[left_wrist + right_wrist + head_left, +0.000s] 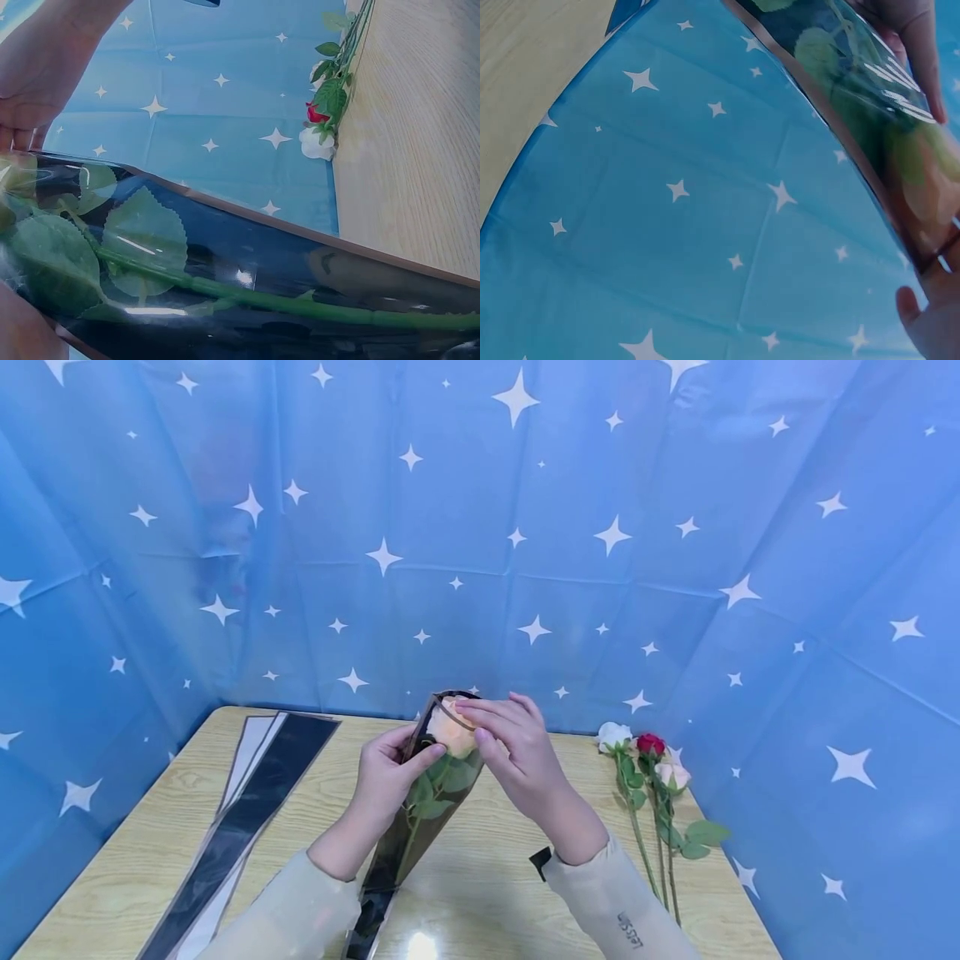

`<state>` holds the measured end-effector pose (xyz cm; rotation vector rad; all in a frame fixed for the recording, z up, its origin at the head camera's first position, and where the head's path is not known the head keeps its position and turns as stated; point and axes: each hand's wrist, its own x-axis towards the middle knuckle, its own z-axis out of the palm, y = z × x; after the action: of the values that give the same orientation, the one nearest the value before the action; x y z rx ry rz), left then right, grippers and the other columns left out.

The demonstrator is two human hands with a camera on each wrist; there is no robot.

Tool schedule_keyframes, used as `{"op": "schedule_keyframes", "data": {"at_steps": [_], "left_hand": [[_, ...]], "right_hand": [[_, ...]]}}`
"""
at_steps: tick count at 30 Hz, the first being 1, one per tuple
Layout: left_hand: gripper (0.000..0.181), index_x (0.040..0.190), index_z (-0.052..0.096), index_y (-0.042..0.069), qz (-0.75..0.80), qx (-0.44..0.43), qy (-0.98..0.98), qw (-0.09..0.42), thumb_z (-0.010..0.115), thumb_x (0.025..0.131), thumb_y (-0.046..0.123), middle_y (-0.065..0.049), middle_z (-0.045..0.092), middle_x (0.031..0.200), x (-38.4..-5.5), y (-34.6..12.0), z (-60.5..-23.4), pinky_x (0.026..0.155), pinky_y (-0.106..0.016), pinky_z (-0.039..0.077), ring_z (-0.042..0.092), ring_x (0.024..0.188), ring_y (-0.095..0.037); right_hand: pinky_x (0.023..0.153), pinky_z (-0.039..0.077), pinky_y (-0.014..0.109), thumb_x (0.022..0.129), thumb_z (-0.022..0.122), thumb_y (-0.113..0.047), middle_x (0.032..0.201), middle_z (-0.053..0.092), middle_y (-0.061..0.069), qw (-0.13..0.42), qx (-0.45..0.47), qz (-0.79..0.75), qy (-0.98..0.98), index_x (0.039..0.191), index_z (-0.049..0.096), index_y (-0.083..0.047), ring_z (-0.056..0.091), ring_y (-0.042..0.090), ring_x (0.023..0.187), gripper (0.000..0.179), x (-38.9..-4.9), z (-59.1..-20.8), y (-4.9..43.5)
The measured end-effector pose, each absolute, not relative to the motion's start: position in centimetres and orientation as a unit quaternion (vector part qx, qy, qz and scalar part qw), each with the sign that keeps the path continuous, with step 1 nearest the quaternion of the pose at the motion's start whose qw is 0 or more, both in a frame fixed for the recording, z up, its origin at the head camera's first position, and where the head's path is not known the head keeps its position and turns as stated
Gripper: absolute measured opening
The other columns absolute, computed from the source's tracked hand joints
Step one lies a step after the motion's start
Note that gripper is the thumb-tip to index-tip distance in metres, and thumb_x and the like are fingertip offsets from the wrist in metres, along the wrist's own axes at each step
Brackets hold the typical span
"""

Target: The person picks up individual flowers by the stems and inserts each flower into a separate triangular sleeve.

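A pale peach rose (452, 731) with a long green stem stands tilted inside a clear flower sleeve (450, 814) with a dark back and a brown edge. My left hand (384, 772) grips the sleeve near its top, thumb across the front just below the bloom. Over the sleeve's mouth lies my right hand (521, 756), its fingers stretched across the bloom at the rim. In the right wrist view its thumb (907, 306) stands apart from the sleeve. The rose's leaves (146, 241) show through the film in the left wrist view.
Flat dark and white sleeves (258, 810) lie stacked on the table's left. At the right lie a white rose (615, 737), a red rose (650, 744) and a pale pink rose (672, 776). A starred blue curtain (480, 510) surrounds the wooden table (480, 902).
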<state>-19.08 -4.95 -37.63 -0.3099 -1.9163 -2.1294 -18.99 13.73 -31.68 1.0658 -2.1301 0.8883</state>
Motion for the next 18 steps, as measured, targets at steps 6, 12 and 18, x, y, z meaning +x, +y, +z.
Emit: {"op": "schedule_keyframes", "data": {"at_steps": [6,12,18], "left_hand": [[0.032,0.112,0.066,-0.002,-0.74,-0.101,-0.654,0.119,0.073,0.081,0.006,-0.002,0.071,0.09,-19.02,-5.07,-37.35,0.067,-0.024,0.054,0.063,0.076,-0.007],[0.031,0.11,0.067,-0.003,-0.737,-0.106,-0.656,0.121,0.073,0.081,0.005,0.009,0.069,0.078,-19.07,-5.03,-37.24,0.064,-0.023,0.053,0.06,0.069,-0.006],[0.032,0.111,0.067,-0.002,-0.739,-0.114,-0.654,0.115,0.074,0.081,0.007,0.01,0.068,0.079,-19.0,-4.98,-37.19,0.062,-0.022,0.051,0.058,0.069,-0.005]], "right_hand": [[0.107,0.024,0.053,0.101,0.038,-0.031,0.121,0.065,0.004,0.312,0.389,0.339,-0.798,0.118,0.066,-0.01,0.058,0.017,0.114,0.039,-18.94,-31.4,13.87],[0.108,0.024,0.051,0.099,0.042,-0.023,0.119,0.066,0.003,0.308,0.387,0.325,-0.806,0.117,0.067,-0.011,0.06,0.015,0.112,0.033,-18.79,-31.44,13.96],[0.108,0.025,0.052,0.097,0.043,-0.023,0.115,0.068,0.002,0.307,0.388,0.307,-0.813,0.112,0.069,-0.011,0.061,0.016,0.108,0.032,-18.76,-31.22,13.93]]}}
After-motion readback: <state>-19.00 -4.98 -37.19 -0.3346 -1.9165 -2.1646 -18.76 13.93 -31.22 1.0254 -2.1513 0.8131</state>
